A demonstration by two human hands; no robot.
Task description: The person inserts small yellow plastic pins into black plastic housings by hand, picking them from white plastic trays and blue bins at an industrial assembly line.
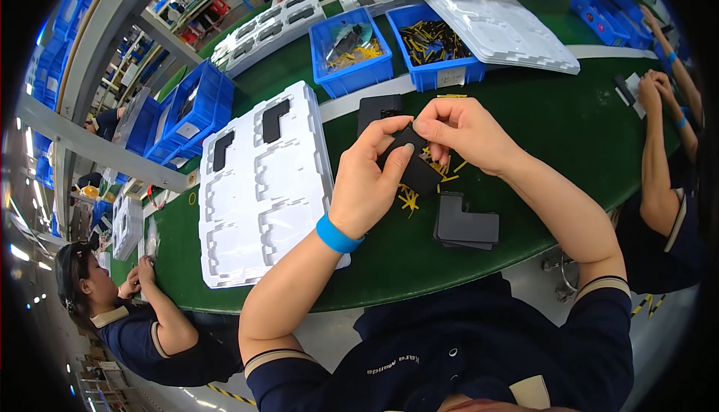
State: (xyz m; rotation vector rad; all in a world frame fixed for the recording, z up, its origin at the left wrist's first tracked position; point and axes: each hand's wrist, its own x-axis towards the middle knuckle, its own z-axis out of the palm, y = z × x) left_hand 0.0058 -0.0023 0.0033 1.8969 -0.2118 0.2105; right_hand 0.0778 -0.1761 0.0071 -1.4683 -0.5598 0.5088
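My left hand [367, 176], with a blue band at its wrist, grips a flat black plastic part [421, 174], thumb on its face. At the part's upper edge, my right hand [466, 133] has thumb and fingertips pinched together; whatever lies between them is too small to make out. Under and beside the held part, thin yellow strips [408, 198] are scattered on the green table. Nearer me lies a small stack of black L-shaped parts [468, 226]. Another black part [374, 107] rests just beyond my left hand.
Left of my hands is a white moulded tray [240, 210] with two black L-shaped pieces [275, 121] in its far pockets. Beyond stand blue bins [352, 82] of small yellow and black pieces; stacked white trays [502, 30] lean over one. Co-workers sit at both sides.
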